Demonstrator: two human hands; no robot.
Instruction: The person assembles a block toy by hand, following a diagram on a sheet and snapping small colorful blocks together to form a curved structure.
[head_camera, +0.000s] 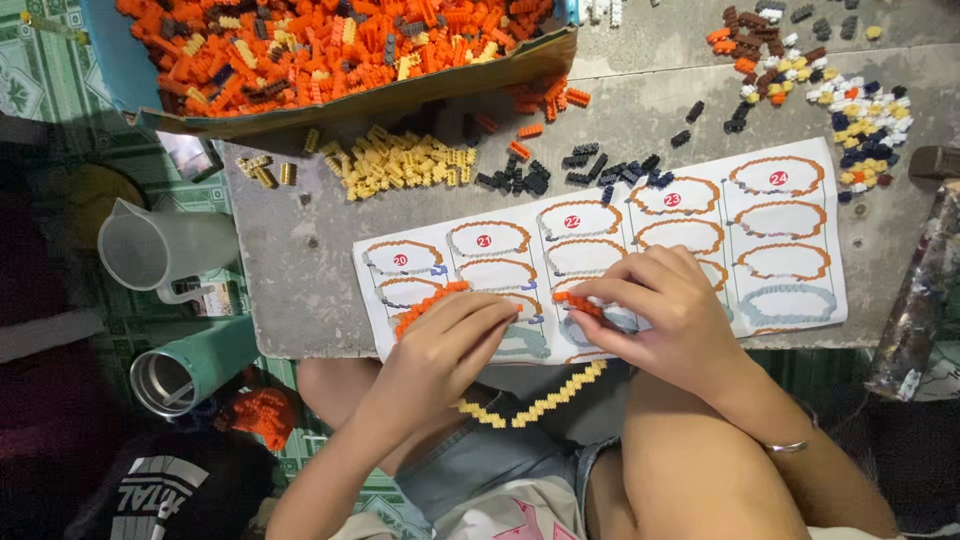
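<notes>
Nearby, loose bricks (400, 165) beyond instruction sheet (780, 270).

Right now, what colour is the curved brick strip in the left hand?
Orange: the curved brick strip in the left hand shows best in the head view, over the instruction sheet.

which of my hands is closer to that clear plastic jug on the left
Left. Your left hand rests on the instruction sheet, on the side toward the plastic jug. Your right hand sits farther away, beyond the left hand.
</notes>
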